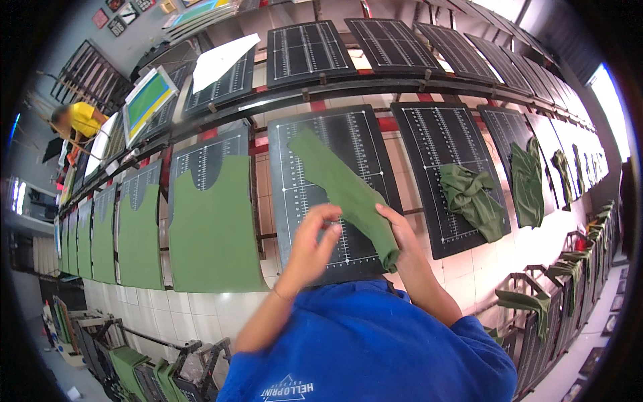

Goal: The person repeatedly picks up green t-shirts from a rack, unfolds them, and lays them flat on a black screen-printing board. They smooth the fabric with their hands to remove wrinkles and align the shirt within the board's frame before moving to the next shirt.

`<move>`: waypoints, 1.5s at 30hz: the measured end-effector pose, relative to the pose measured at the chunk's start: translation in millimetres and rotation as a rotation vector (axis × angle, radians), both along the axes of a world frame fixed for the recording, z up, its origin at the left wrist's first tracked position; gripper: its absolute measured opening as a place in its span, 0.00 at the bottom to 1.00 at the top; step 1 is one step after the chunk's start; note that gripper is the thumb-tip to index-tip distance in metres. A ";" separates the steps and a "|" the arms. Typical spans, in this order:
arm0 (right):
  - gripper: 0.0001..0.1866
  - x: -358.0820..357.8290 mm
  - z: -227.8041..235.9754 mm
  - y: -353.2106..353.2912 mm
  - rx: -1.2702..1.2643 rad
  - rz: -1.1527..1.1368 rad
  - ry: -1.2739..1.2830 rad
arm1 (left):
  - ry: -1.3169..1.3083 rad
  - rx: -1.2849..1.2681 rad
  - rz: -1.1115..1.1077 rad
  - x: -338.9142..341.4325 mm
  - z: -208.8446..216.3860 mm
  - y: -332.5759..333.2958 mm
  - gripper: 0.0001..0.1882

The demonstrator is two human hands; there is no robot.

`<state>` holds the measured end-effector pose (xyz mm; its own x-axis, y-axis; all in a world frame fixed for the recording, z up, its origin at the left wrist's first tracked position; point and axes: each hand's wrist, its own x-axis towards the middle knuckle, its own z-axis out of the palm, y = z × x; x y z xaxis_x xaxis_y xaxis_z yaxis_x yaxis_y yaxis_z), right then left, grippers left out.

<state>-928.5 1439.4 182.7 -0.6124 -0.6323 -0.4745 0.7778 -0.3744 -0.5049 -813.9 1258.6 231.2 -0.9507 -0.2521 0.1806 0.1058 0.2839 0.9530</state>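
Note:
A long, folded piece of green fabric lies slantwise over the black printing board in front of me, its near end rolled up by the board's front edge. My right hand grips the fabric's right side near that end, one digit over its edge and the other fingers partly hidden. Beside its left edge is my left hand, fingers curled and apart from the thumb. Whether those fingertips touch the fabric is unclear. White measuring lines mark the board.
Left of me, green garment panels lie flat on a row of boards. Crumpled green fabric rests on the board to the right. Behind run more black boards and a framed screen. A person in yellow stands far left.

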 end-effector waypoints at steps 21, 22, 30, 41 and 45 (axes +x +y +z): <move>0.22 -3.2 8.6 -25.4 -0.103 -0.005 -0.017 | 0.130 -0.124 -0.025 12.2 0.6 36.5 0.08; 0.22 -4.2 7.8 -25.2 -0.105 -0.010 -0.012 | 0.131 -0.118 -0.022 11.9 0.8 36.8 0.07; 0.24 8.9 36.3 -26.4 -0.189 -0.021 0.164 | -0.098 0.551 -0.008 1.3 -25.5 31.5 0.05; 0.05 19.0 42.3 15.5 0.918 -0.263 1.189 | 0.218 0.450 0.443 17.7 -7.1 4.5 0.06; 0.03 10.4 94.4 29.9 0.892 -0.513 1.447 | 0.371 0.225 0.595 34.7 48.2 -13.6 0.06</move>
<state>-918.1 1469.3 277.2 -0.8474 -0.1376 0.5128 -0.5273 0.3315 -0.7824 -779.2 1245.0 279.4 -0.5280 -0.7752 0.3469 0.3216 0.1956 0.9265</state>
